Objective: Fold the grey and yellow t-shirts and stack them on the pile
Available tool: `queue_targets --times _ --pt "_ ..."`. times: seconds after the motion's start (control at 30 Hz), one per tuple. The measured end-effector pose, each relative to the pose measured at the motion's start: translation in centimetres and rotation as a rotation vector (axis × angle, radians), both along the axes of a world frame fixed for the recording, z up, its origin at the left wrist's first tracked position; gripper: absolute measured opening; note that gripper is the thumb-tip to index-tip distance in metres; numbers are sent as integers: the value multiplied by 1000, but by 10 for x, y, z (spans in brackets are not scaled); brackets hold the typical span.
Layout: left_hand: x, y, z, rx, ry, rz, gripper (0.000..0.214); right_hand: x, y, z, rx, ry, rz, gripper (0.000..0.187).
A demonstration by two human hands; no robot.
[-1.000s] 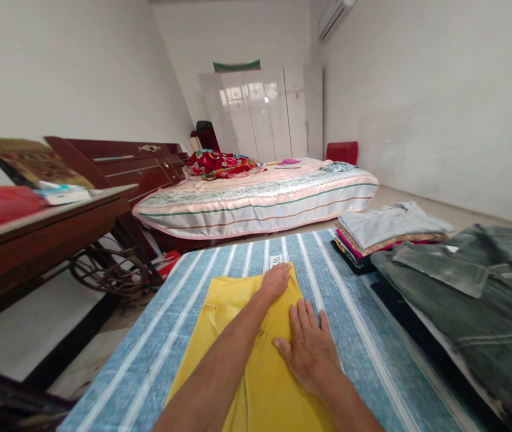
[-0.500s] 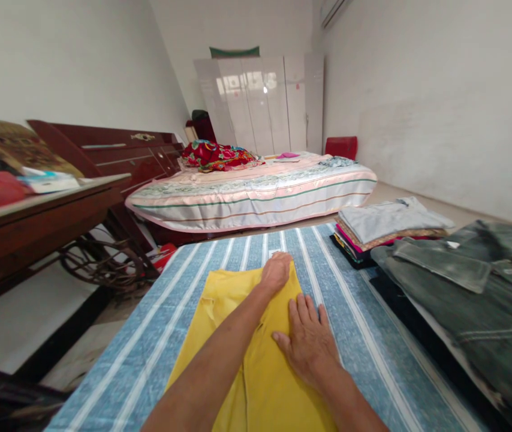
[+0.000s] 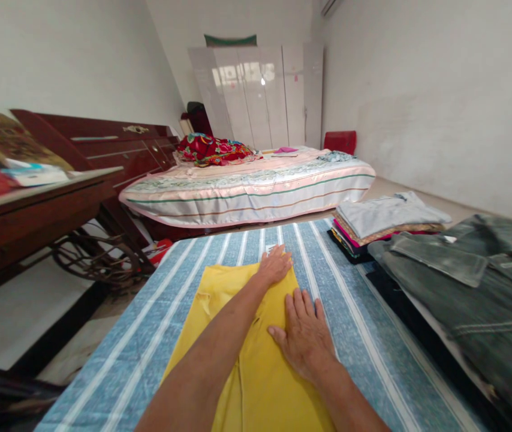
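A yellow garment (image 3: 262, 360) lies folded lengthwise on a blue-and-white striped cloth (image 3: 350, 336); its near end runs out of view at the bottom. Reaching across it, my left hand (image 3: 276, 264) rests at its far right corner with the fingers stretched forward past the edge. My right hand (image 3: 305, 333) lies flat along the garment's right side, fingers spread and thumb out on the yellow fabric. Neither hand grips anything. Part of the garment is hidden beneath my left forearm.
Several folded clothes with a grey one (image 3: 388, 214) on top stand at the right. Nearer lies a pile topped by a dark green denim garment (image 3: 494, 300). A bed (image 3: 256, 195) is beyond, and a treadle table (image 3: 58, 198) stands at the left.
My left hand has gone from closed fingers at the garment's corner to fingers stretched out flat. My right hand stays on the right side. The view has shifted slightly.
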State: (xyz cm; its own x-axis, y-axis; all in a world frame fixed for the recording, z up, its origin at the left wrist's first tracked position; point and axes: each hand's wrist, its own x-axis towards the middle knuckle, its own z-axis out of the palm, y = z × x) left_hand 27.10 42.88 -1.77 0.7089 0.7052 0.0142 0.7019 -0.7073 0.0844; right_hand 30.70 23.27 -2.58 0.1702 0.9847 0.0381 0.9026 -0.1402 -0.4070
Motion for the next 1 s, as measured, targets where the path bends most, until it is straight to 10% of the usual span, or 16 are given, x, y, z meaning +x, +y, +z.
queue_targets --times 0.17,0.37,0.57,0.77,1.0 --pt "4 -5 0 -33 19 29 44 2 0 -4 -20 -22 2 78" --pt "-11 -31 37 -31 23 17 44 3 -3 -6 -57 -93 9 80" --pt "-73 -132 57 -30 63 -55 40 4 -6 -10 -70 -168 11 76" --pt "-132 -250 32 -134 20 114 62 5 -8 -18 -74 -193 13 76" --pt "-151 -280 21 -208 -34 145 60 9 -8 -14 -50 -197 18 72"
